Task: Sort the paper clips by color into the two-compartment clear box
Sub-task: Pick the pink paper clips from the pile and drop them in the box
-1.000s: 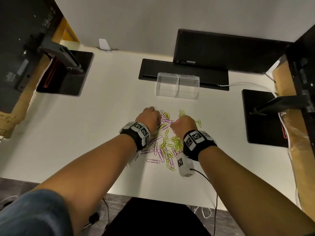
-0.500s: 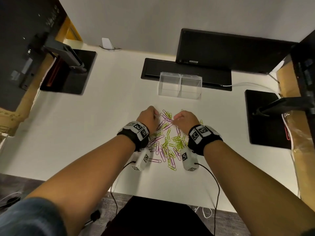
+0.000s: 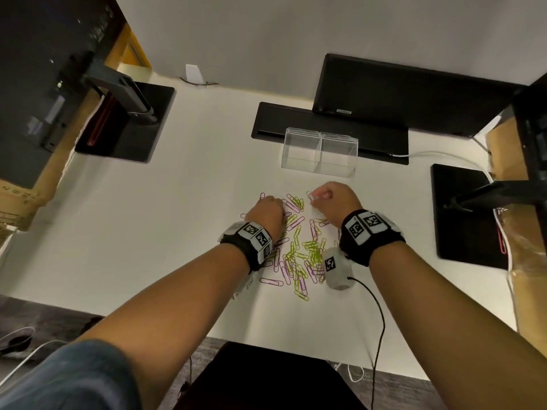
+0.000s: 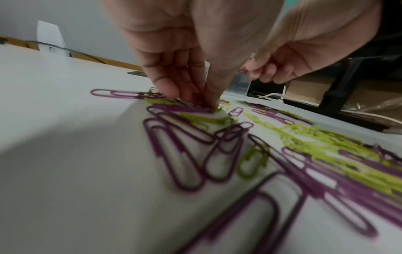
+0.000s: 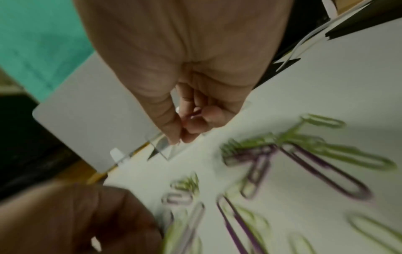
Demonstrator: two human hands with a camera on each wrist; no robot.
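Purple and green paper clips (image 3: 299, 250) lie mixed in a pile on the white table. Behind the pile stands the two-compartment clear box (image 3: 319, 152), with nothing visible inside it. My left hand (image 3: 266, 213) is down at the pile's far left; in the left wrist view its fingertips (image 4: 195, 101) pinch a purple clip (image 4: 174, 109) lying on the table. My right hand (image 3: 318, 199) is raised just in front of the box, thumb and fingers pinched (image 5: 180, 137). A thin purple-pink clip (image 5: 192, 115) shows between those fingers, blurred.
Black monitor bases stand at the left (image 3: 124, 122) and right (image 3: 464, 214). A black bar (image 3: 281, 122) and a monitor (image 3: 414, 93) sit behind the box. A white cable (image 3: 438, 155) runs at the back right. The table's front edge (image 3: 266, 335) is near me.
My right hand has left the middle of the pile and moved forward towards the box, fingers pinched. My left hand has stayed at the pile's far left.
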